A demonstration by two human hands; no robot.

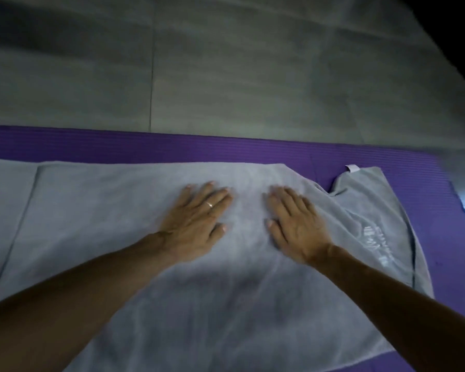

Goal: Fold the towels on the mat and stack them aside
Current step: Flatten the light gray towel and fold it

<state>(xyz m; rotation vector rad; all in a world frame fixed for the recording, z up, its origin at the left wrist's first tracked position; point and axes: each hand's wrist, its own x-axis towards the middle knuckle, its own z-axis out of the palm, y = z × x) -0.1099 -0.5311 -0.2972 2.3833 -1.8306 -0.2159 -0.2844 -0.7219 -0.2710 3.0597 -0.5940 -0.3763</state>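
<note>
Both grips, left hand [196, 224] and right hand [295, 226], are pressed flat and empty on the towel [118, 224]; its long axis runs sideways past both, over the mat [172, 146].

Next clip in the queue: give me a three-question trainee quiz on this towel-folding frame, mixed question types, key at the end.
1. True or false: the left hand and the right hand both lie flat, fingers straight, on the grey towel.
2. Multiple choice: the small hanging loop sits at the towel's A) near left corner B) far right corner C) centre.
3. Fill in: the towel lies on a ____ mat.

Key: 1 true; 2 B; 3 purple.
</note>
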